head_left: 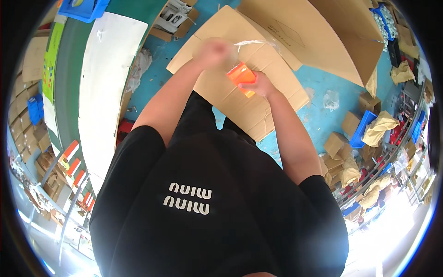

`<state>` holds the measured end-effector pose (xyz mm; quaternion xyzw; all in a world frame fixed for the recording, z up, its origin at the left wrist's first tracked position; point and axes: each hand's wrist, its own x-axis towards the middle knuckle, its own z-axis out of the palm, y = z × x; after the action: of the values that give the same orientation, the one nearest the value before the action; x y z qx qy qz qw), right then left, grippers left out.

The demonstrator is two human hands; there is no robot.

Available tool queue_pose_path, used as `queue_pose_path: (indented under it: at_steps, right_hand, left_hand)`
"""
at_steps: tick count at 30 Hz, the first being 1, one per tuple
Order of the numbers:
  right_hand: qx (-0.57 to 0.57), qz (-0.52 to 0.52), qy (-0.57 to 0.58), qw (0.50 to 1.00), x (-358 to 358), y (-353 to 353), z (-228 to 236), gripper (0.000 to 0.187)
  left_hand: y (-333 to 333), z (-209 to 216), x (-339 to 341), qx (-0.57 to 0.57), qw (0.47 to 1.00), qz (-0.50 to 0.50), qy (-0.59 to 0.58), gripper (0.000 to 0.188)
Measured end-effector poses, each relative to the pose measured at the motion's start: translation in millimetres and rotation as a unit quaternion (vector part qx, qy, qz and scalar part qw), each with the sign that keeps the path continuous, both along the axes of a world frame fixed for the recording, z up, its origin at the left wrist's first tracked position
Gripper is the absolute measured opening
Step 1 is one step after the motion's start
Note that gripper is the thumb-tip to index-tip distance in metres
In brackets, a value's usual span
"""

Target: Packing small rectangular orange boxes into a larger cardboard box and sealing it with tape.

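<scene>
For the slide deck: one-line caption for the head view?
Over a carton, the right grip holds an orange pack; the left grip, blurred, is near it.

From my feed I can't read the left hand [216, 53]: it smears into a blur, and I can't tell what its fingers hold. The near end of the clear strip [256, 42] gets lost there too. The right hand [261, 85] hides part of the orange box [240, 74] from me. The top edge cuts off the blue tray [87, 11] and large carton [325, 34]; the lower edge crops the black shirt [240, 184]. Glare washes out the lower right.
</scene>
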<state>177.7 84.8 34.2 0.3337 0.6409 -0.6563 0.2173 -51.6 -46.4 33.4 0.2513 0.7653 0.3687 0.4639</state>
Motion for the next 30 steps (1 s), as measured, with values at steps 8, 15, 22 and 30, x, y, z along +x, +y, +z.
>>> queue_pose_path:
  at_steps: [8,15,22,30]
  right_hand:
    - [-0.017,-0.001,0.034,0.999,1.8,-2.7,-10.2,0.052]
    - [-0.052,-0.013,0.038,0.998,10.3,1.2,-22.5,0.048]
    - [-0.032,0.028,0.014,0.999,6.4,0.5,-21.1,0.047]
    - [0.024,0.095,0.0,0.995,0.8,0.4,-7.2,0.043]
  left_hand:
    - [-97.7,11.6,44.8,0.02,0.873,0.424,-0.239,0.013]
    - [-121.2,76.7,-14.4,0.132,0.842,0.487,-0.189,0.01]
    - [-118.3,89.0,-14.2,-0.31,0.908,-0.121,0.255,0.023]
    - [-59.6,17.5,50.3,0.176,0.93,-0.161,0.279,0.046]
